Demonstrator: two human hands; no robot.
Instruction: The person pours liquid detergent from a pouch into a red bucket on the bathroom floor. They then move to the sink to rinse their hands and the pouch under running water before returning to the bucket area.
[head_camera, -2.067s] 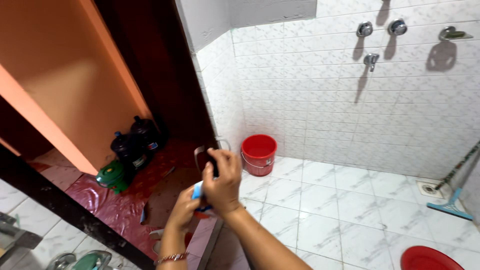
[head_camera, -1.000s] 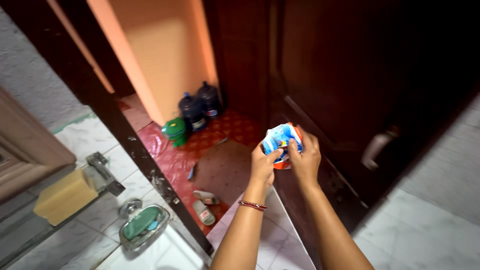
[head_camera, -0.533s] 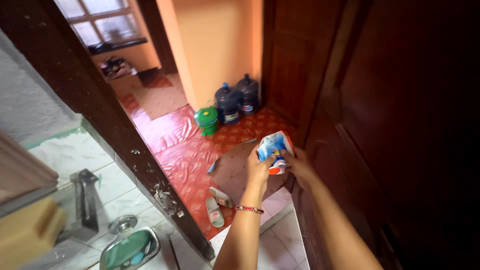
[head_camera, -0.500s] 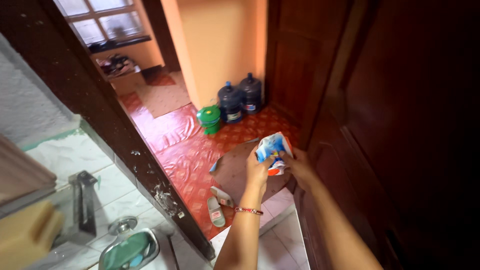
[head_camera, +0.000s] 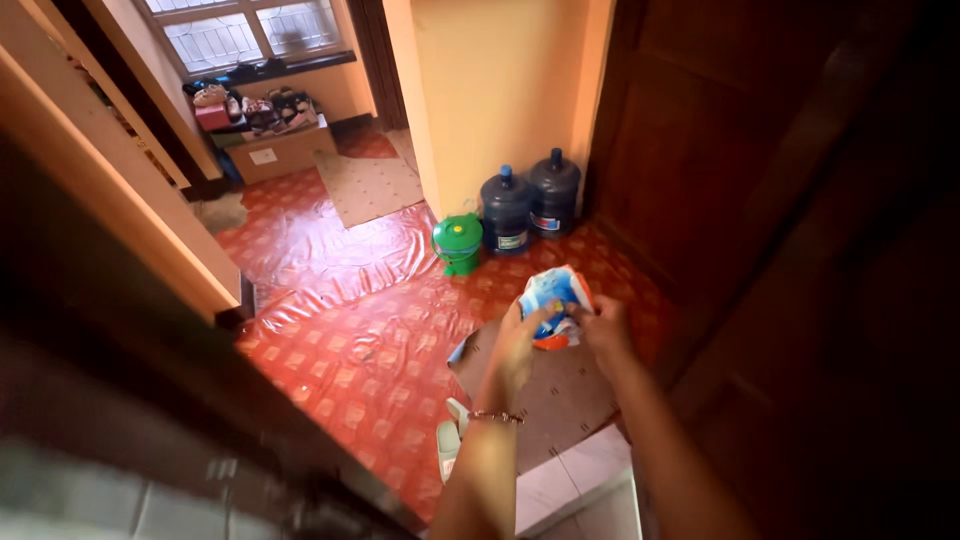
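Note:
A crumpled blue, white and orange plastic packet is held in front of me, over the doorway. My left hand grips its left side, and a thin red bracelet sits on that wrist. My right hand pinches the packet's right edge. Both hands are slightly blurred.
A dark wooden door stands open on the right, the dark door frame on the left. Outside lie a red patterned floor sheet, a brown mat, pale slippers, two dark water jugs, a green container and a cardboard box.
My view has swung from the tiled bathroom through the doorway. My hands, still on the packet, have moved with it; the wash basin and soap dish have left the view.

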